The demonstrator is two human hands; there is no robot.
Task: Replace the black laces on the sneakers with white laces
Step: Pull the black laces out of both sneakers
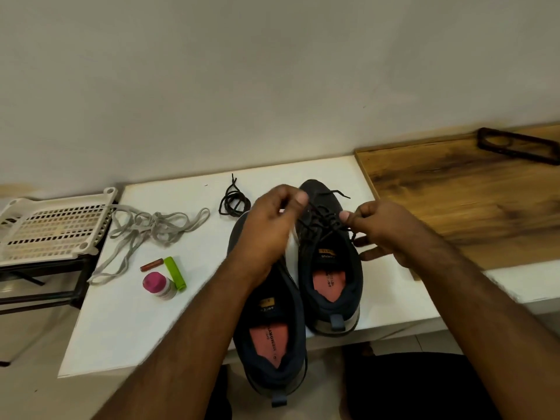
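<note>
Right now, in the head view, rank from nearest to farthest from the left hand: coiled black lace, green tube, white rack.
From the left hand:
1. Coiled black lace, just beside it on the table.
2. Green tube, nearer the person.
3. White rack, beyond the table's edge.

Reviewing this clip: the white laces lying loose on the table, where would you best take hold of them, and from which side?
Judging by their pose, pinch the white laces at the long strand trailing toward the near table edge, coming from above. That strand lies single and flat, apart from the tangle of loops beside the rack, so it should lift free without dragging the knot. Its tip is too small to make out.
</note>
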